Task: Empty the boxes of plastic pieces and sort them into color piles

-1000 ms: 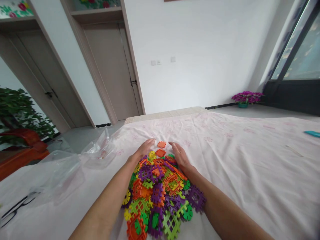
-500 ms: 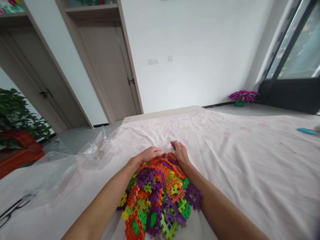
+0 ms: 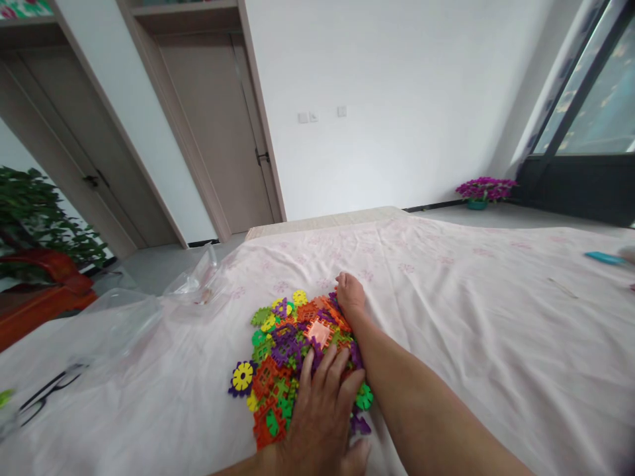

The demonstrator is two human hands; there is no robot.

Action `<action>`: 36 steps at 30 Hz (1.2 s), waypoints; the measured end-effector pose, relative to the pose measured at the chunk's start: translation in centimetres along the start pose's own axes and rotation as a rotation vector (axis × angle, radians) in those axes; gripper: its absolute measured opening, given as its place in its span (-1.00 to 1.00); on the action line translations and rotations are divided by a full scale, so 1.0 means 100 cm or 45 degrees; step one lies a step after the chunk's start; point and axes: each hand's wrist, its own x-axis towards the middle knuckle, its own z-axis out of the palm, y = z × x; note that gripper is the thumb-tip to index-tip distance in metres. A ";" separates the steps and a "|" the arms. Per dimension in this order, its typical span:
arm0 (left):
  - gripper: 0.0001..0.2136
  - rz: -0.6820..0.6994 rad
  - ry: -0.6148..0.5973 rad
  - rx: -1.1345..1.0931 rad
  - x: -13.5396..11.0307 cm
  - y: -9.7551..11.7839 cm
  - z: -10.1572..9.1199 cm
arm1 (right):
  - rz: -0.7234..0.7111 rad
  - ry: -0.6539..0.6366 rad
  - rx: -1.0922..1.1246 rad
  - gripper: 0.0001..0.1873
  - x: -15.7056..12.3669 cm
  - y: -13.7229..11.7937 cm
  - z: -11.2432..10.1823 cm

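A heap of plastic interlocking building pieces point(image 3: 285, 344) in orange, purple, green and yellow lies on the cloth in front of me. Flat on the near part of the heap rests my left hand point(image 3: 322, 396), palm down with fingers spread. It covers some pieces and grips none that I can see. My right hand point(image 3: 350, 292) curves around the far right edge of the heap, its forearm along the right side. Most of its fingers are turned away from view. A yellow flower-shaped disc point(image 3: 243, 376) lies over a dark purple piece at the heap's left edge.
Clear plastic containers point(image 3: 122, 317) stand on the left of the pale floral cloth point(image 3: 461, 344). Black-framed glasses point(image 3: 49, 393) lie nearer on that side. At the far right is a blue object point(image 3: 604, 258). A thin stick point(image 3: 562, 287) lies on the cloth.
My left hand has moved from the far left edge of the heap onto its near part. More pieces show at the far left. The right hand has shifted slightly left and stays beside the heap.
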 end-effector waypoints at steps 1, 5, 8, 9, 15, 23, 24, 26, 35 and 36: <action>-0.21 -0.005 -0.016 0.020 -0.001 -0.003 0.006 | -0.012 -0.004 -0.021 -0.46 0.000 -0.001 0.000; -0.23 0.011 -0.049 0.194 0.004 -0.010 0.011 | -0.088 -0.224 -0.054 -0.46 -0.001 0.000 -0.006; -0.36 0.063 -0.021 0.359 0.012 -0.012 0.005 | -0.040 -0.386 -0.026 -0.46 0.000 0.001 -0.010; -0.39 0.078 -0.007 0.400 0.015 -0.014 0.003 | -0.020 -0.400 -0.023 -0.45 0.000 0.001 -0.011; -0.49 0.152 0.068 0.537 0.032 -0.049 -0.012 | 0.043 -0.400 -0.135 -0.40 0.007 -0.011 -0.009; -0.53 0.080 0.164 0.590 0.051 -0.090 -0.025 | 0.065 -0.455 -0.142 -0.48 0.015 -0.016 -0.007; -0.53 0.030 0.186 0.605 0.053 -0.091 -0.026 | 0.054 -0.475 -0.119 -0.49 0.016 -0.015 -0.008; -0.53 -0.100 0.254 0.647 0.055 -0.088 -0.027 | 0.026 -0.517 -0.070 -0.51 0.018 -0.013 -0.010; -0.43 0.176 -0.006 0.602 0.041 -0.032 -0.014 | -0.386 -0.685 0.314 -0.45 0.008 0.007 -0.030; -0.42 0.185 -0.036 0.609 0.042 -0.034 -0.012 | -0.396 -0.689 0.294 -0.45 0.006 0.007 -0.032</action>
